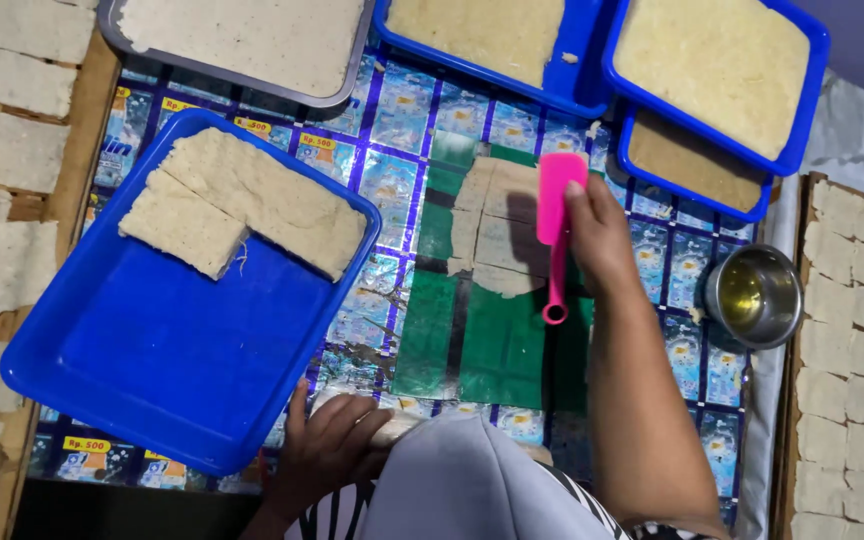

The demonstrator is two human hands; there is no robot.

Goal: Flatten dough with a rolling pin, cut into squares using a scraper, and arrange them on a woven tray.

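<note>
Right hand (600,235) first — fingers closed around the pink scraper (558,215), blade end up, looped handle pointing back toward the body. The blade sits on the thin sheet of pale dough (497,225) spread on the green mat (472,340), along the sheet's right edge. To cut well here, I'd judge the blade wants to stay square to the sheet and press straight down, so the pieces keep even edges like the ones already scored.

Left hand (332,440) — fingers curled loosely over something pale at the near edge of the table, possibly a rolling pin; the view is too cramped to be sure. Just above it sits the tilted blue tray (152,380), two slabs of dough in its far corner. Further out, a small steel bowl (755,295) stands to the right — and rows of cut pieces (857,330) line the sides.
</note>
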